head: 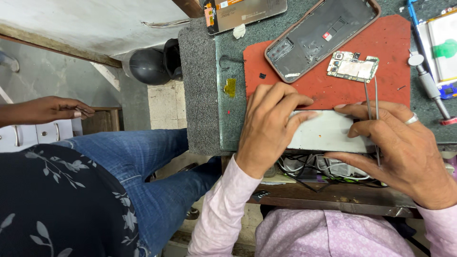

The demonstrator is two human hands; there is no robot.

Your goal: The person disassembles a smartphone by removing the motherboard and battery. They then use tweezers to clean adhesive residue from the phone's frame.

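A flat silver-white phone panel lies at the near edge of the bench, half on a red work mat. My left hand presses on the panel's left end with its fingertips. My right hand, a ring on one finger, holds the panel's right end and also keeps metal tweezers between its fingers, tips pointing away from me. On the mat beyond lie an opened phone housing and a small circuit board.
A screwdriver lies at the right, beside a white battery pack. A display panel rests at the far edge. Cables fill the shelf under the bench. Another person in jeans sits to my left, hand raised.
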